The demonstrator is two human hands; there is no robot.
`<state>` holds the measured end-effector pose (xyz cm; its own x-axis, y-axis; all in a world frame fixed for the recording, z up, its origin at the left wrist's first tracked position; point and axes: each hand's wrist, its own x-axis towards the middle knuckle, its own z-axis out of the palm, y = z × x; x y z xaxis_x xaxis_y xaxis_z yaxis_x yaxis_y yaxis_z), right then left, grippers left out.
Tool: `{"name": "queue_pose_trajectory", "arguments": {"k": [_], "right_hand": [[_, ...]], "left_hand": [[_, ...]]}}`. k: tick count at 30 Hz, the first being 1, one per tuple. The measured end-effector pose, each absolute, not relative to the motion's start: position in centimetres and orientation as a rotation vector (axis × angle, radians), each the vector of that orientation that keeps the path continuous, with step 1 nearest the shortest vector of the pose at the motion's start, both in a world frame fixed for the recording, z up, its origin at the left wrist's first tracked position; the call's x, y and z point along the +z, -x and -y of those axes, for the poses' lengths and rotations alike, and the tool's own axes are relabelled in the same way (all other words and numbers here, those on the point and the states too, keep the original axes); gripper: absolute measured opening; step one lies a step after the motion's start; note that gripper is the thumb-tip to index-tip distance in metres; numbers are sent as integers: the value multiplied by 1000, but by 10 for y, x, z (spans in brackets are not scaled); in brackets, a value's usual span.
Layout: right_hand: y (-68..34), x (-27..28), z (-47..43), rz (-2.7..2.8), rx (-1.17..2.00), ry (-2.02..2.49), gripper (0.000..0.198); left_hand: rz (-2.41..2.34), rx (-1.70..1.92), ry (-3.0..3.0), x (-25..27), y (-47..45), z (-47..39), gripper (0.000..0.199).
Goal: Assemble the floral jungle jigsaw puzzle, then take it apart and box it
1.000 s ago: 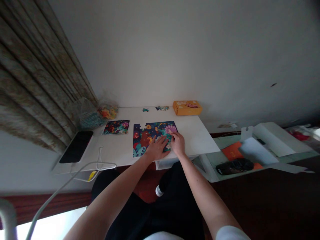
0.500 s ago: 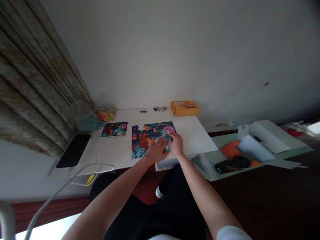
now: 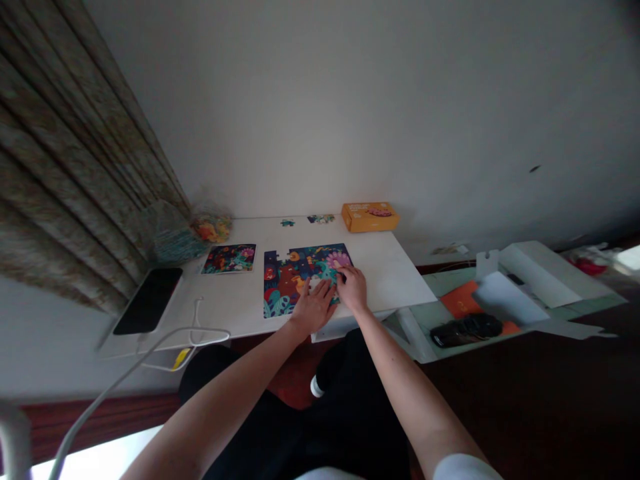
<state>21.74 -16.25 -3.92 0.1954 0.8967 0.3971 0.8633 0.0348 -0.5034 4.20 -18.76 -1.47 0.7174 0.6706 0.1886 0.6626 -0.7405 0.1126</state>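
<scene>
White tabletop point(image 3: 380, 270) carries the puzzle point(image 3: 300, 277) at its near edge. Since a moment ago the left hand point(image 3: 314, 308) has slid slightly nearer; it lies flat, fingers spread, on the puzzle. Right hand point(image 3: 353, 288) stays pressing a piece at the puzzle's right edge, fingers curled; seating continues.

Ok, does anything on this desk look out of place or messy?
Mostly tidy. The puzzle under both hands has a notched, unfinished top edge, with loose pieces stranded near the orange box. A white cable loops over the table's front edge.
</scene>
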Motion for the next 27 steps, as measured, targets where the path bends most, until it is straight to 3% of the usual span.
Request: {"name": "queue_pose_trajectory", "arguments": {"k": [12,22,27], "right_hand": [[-213,-36,166,1720,76,1791,25],[-227,-34,164,1945,297,1806,30],[-230,-31,173,2058,202,1749,33]], "left_hand": [[-1261,401,-2761,-15,-43,196,48],[-1267,533,-2733,-23,-15,206,46],[-1237,494,-2760,-22,-14,205,45]]}}
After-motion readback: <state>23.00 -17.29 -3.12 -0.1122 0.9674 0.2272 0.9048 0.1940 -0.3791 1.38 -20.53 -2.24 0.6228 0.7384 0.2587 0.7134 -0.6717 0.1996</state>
